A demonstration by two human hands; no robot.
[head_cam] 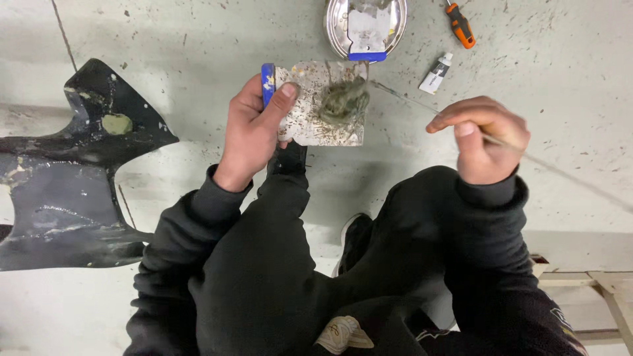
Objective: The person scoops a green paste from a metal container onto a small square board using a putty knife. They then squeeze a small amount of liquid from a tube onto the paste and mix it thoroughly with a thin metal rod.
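My left hand [254,128] grips a wide putty scraper [310,115] by its blue handle edge, thumb pressed on the smeared metal blade. A lump of grey-green filler [343,100] sits on the blade's upper right. My right hand [484,135] is closed on a thin stick [402,95] whose far tip reaches the filler lump. Both hands are over the concrete floor, above my knees in black trousers.
A black plastic fairing panel [62,191] with a greenish filler patch lies at left. A round metal tin [366,26] holding another blue-handled scraper is at top centre. An orange-handled screwdriver [460,26] and a small white tube [435,74] lie at top right. Wooden slats [593,283] are at lower right.
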